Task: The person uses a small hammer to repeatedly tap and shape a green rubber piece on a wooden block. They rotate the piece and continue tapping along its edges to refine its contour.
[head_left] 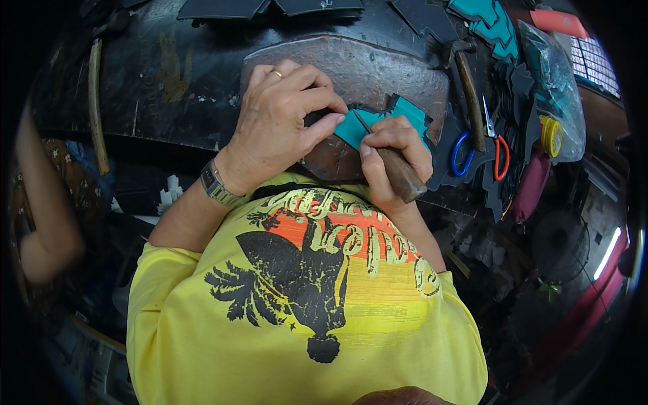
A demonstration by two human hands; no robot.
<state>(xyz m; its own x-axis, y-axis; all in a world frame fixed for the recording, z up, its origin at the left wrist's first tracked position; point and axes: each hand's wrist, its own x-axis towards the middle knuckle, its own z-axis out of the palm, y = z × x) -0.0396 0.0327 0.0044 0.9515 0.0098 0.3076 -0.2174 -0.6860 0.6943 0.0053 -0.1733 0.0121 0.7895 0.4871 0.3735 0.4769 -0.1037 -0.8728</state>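
My right hand (pixel 399 150) is closed around the wooden handle (pixel 405 177) of an awl. Its thin metal shaft (pixel 362 121) slants up and left over a teal piece with black edges (pixel 398 115), perhaps shoe-upper material. Beside the awl's tip, my left hand (pixel 280 108) pinches the left end of that piece between thumb and forefinger. Whether the tip pierces the material I cannot tell. Beneath the piece lies a worn dark slab (pixel 364 61) on the black bench.
To the right are a hammer (pixel 470 98), scissors (pixel 500 156) with blue and red handles, a yellow tape roll (pixel 551 136) and a plastic bag (pixel 557 88). Black cut pieces (pixel 223 7) lie at the back. Another wooden-handled tool (pixel 98 108) and another person's arm (pixel 50 223) are left.
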